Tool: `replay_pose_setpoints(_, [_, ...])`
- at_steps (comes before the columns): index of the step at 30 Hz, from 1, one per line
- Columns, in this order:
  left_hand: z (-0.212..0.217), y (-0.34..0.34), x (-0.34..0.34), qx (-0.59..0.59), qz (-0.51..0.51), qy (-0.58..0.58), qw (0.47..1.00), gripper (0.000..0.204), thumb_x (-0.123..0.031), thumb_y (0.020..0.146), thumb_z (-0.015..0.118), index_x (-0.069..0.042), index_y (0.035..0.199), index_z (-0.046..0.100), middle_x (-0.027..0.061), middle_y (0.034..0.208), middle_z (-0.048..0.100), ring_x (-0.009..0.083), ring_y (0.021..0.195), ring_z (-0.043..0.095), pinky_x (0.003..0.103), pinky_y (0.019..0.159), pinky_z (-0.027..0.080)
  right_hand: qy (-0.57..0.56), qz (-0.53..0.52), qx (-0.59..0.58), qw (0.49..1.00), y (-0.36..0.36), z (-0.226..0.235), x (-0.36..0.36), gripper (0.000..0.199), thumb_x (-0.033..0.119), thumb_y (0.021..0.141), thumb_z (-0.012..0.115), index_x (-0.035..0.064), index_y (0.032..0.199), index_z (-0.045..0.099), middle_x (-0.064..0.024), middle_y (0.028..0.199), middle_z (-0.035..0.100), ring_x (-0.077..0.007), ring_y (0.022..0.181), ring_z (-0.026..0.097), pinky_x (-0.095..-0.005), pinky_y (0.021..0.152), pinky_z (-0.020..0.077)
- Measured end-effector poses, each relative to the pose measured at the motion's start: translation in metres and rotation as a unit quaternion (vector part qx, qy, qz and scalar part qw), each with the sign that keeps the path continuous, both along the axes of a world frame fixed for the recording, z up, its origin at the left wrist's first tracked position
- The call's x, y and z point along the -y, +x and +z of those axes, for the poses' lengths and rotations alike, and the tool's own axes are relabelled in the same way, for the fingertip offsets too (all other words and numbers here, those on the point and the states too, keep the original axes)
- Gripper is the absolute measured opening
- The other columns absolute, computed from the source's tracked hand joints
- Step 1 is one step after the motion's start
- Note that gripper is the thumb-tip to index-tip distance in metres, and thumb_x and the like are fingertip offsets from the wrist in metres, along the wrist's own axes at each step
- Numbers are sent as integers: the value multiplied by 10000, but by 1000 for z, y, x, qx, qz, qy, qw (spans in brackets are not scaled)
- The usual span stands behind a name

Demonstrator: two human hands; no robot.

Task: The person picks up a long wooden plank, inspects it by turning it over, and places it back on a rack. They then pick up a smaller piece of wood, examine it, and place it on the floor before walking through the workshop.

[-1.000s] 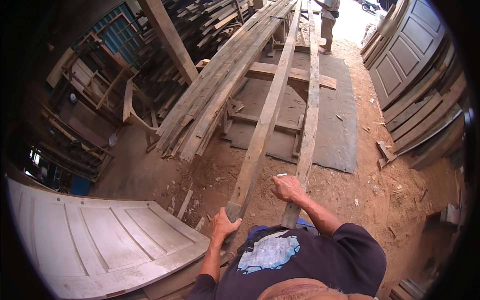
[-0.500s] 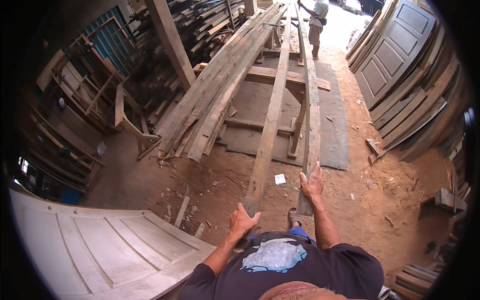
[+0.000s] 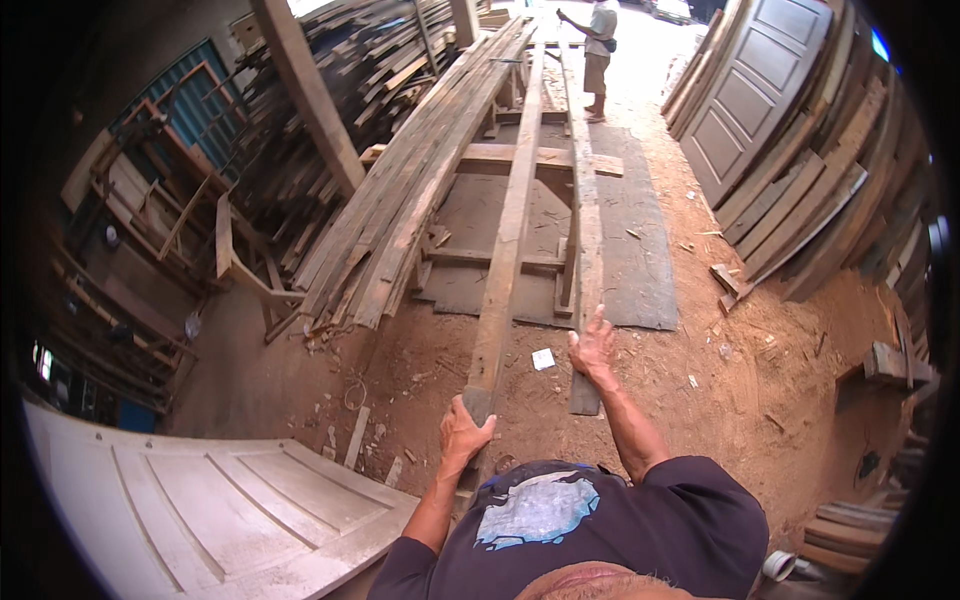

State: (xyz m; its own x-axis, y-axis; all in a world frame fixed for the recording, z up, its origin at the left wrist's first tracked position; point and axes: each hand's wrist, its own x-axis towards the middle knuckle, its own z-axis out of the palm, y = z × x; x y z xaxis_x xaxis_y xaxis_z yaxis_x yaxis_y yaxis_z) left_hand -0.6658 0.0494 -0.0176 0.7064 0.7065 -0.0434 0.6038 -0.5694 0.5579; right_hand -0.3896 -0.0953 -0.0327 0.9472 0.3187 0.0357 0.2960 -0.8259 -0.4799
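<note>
Two long, worn wooden planks run away from me, side by side. My left hand (image 3: pixel 465 432) is closed around the near end of the left plank (image 3: pixel 505 270), thumb on the right side and the other fingers partly hidden. My right hand (image 3: pixel 592 348) grips the right plank (image 3: pixel 587 220) a little short of its near end, thumb over the top face and fingers along the right edge. That plank's dark near end sticks out toward me past the hand. Both planks rest on a wooden crossbeam (image 3: pixel 480 158) of a low trestle farther off.
Several planks (image 3: pixel 400 215) lie stacked to the left. A white panelled door (image 3: pixel 230 500) is at the lower left. On the right, a grey door (image 3: pixel 755 95) leans among boards (image 3: pixel 800 205). A person (image 3: pixel 598 60) stands near the planks' far end. Wood scraps litter the dirt floor.
The whole view has shifted, so the planks, trestle and person sit farther left in it. Both hands keep their hold on the same two planks.
</note>
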Motion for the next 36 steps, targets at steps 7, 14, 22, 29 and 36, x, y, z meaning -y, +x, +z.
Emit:
replay_pose_setpoints(7, [0,1,1,-51,21,39,998,723,-426,743,761,11,1223,441,298,1060,637,475,966,635,525,843,507,26,3,-55,998,-7,12,-4,991,341,860,691,-38,1541,78,-319,1344,388,-483,1185,474,-550,977,457])
replay_pose_setpoints(14, [3,6,7,-58,35,55,996,703,-414,733,772,13,1192,454,298,1055,643,475,978,635,529,850,502,40,4,-81,996,-8,22,2,983,345,871,678,-40,1541,71,-308,1342,386,-483,1201,467,-565,965,460])
replay_pose_setpoints(22, [9,10,7,-101,41,38,993,686,-413,741,763,14,1177,449,311,1030,653,487,977,637,534,856,499,19,-9,-94,995,-5,22,1,968,348,863,684,-20,1542,101,-280,1375,370,-469,1214,465,-542,968,479])
replay_pose_setpoints(29, [6,5,0,-88,10,24,996,712,-434,749,763,32,1178,439,326,1034,650,493,983,639,527,861,505,23,-30,-51,998,-7,16,-3,969,344,851,693,-26,1539,120,-310,1320,435,-471,1176,506,-534,962,485])
replay_pose_setpoints(36, [9,0,-2,-46,-11,-23,999,737,-446,752,759,46,1189,428,339,1076,631,494,1018,622,525,889,493,14,-49,-47,998,-7,14,-5,943,374,873,672,23,1554,123,-294,1320,463,-459,1180,514,-520,972,484])
